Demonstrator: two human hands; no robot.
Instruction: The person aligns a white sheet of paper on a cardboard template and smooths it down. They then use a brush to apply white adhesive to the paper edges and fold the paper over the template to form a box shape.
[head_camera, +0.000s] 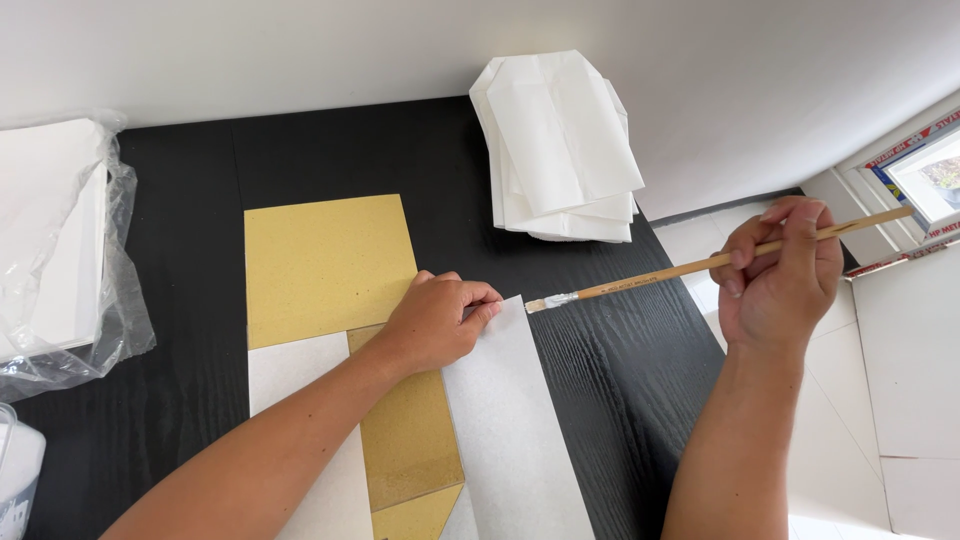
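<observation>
Right grip pinches brush.

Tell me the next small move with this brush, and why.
Probably lower the thin wooden brush onto the top edge of the white paper strip. The right hand holds its tip just off that corner, while the left hand pins the strip down.
</observation>
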